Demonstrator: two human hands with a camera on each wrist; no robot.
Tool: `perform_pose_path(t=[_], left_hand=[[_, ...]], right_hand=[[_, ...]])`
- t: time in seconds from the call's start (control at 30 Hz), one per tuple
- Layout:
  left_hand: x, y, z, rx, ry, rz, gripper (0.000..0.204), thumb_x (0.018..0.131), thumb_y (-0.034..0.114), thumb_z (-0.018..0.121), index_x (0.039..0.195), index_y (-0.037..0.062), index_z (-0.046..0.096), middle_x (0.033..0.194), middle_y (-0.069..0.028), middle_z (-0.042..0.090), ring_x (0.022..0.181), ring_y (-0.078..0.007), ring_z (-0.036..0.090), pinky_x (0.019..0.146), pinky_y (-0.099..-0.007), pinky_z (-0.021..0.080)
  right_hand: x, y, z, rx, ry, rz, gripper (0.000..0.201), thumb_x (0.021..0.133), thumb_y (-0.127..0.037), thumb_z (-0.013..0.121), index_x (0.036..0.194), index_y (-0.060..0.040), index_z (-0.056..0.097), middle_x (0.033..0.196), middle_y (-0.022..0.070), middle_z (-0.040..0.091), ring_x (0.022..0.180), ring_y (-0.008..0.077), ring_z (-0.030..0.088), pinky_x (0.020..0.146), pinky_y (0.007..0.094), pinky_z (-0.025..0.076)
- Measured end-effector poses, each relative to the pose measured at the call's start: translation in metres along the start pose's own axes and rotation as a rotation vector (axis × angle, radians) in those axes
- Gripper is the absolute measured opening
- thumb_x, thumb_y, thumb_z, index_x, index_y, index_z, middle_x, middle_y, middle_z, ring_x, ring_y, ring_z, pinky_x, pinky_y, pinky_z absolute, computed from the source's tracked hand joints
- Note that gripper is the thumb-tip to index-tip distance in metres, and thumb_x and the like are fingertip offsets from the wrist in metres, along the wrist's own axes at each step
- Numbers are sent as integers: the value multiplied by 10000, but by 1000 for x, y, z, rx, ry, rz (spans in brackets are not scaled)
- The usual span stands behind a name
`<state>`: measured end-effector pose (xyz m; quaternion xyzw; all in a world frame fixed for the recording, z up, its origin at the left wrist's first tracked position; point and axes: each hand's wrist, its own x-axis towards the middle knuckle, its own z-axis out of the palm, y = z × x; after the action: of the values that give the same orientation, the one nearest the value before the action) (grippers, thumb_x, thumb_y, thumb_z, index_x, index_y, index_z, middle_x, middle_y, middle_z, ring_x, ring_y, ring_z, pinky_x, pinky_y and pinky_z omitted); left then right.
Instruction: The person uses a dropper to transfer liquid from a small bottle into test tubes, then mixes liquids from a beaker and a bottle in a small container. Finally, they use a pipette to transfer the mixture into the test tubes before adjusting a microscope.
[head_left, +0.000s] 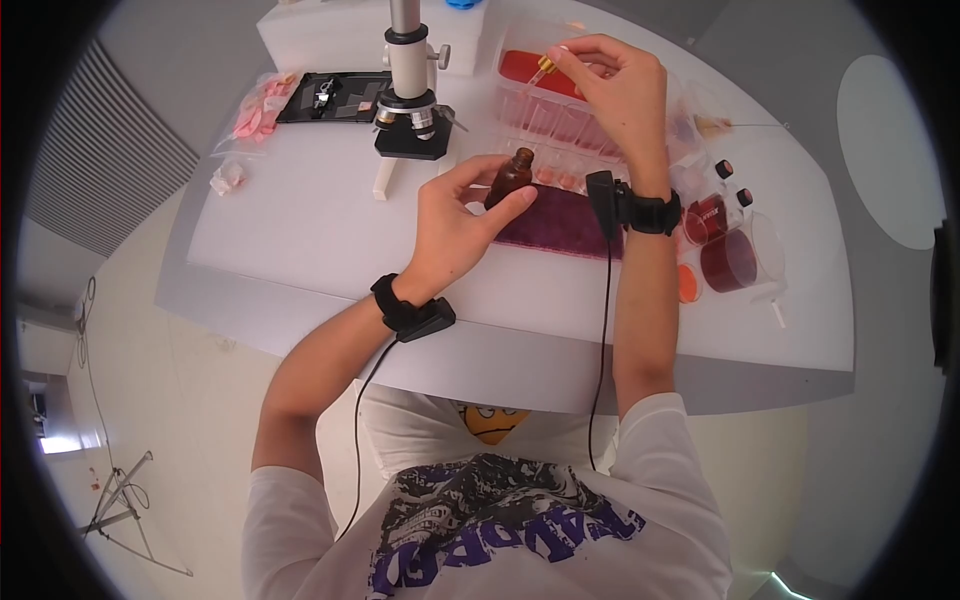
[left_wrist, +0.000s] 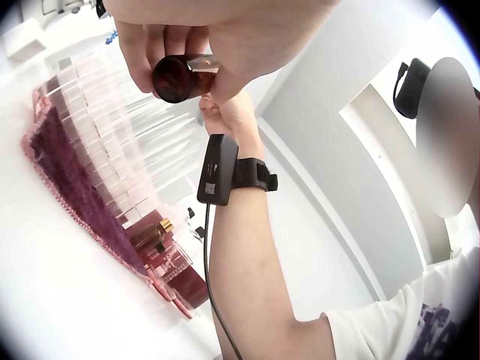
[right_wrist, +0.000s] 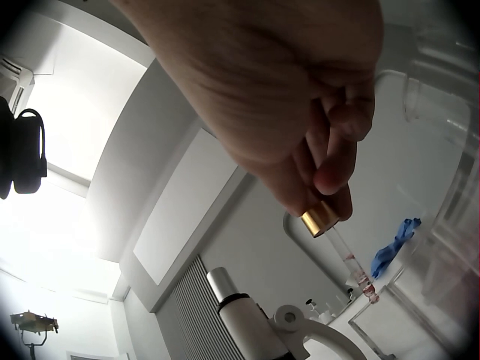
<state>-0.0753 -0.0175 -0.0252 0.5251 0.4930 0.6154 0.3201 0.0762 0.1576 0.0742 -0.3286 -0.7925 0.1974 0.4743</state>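
Beside the microscope [head_left: 411,70], my left hand [head_left: 450,228] has thumb and fingers clamped round 1 uncapped brown bottle [head_left: 512,178], tilted near the purple cloth [head_left: 565,225]. Farther right, my right hand [head_left: 628,98] pinches 1 gold-capped dropper [right_wrist: 347,256], tip down.

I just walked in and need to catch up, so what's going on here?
Someone is working with a dropper and bottle at a white table. Their left hand holds a small brown bottle, uncapped. Their right hand pinches a glass dropper by its gold collar, with reddish liquid near its tip. The dropper is out of the bottle, near some clear containers; I can't tell if its tip is inside one. A microscope stands nearby.
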Motion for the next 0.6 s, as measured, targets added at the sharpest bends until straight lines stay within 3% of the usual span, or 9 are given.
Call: perform_pose_path(t=[0.07,0.2,0.27,0.6], left_hand=[[0,0,0,1,-1,-1,436,967,159,893,1336,-36,764,1149,-64,793,1018,-124,723,953,-327,613],[0,-1,0,-1,-3,0,439,967,161,894,1336,-37,763,1143,-65,795,1018,-124,723,959,-329,612],[0,-1,0,-2,-1,0,440,966,163,894,1335,-38,763,1140,-64,795,1016,-124,723,961,-329,611],[0,1,0,6,-12,-13,435,967,167,891,1328,-40,763,1159,-73,807,1029,-135,737,979,-331,610]], right_hand=[[0,3,1,-14,13,-50,243,990,-276,878,1087,-54,866,885,10,831,738,39,664,666,217,520],[1,8,2,6,-23,-34,245,1007,-267,858,1110,-44,861,915,23,841,750,46,669,674,223,529],[1,7,2,2,-58,14,238,983,-274,841,1090,-62,860,986,77,857,868,184,805,790,324,610],[1,5,3,45,-74,30,216,994,-253,827,1086,-60,858,965,76,857,866,181,802,798,319,609]])
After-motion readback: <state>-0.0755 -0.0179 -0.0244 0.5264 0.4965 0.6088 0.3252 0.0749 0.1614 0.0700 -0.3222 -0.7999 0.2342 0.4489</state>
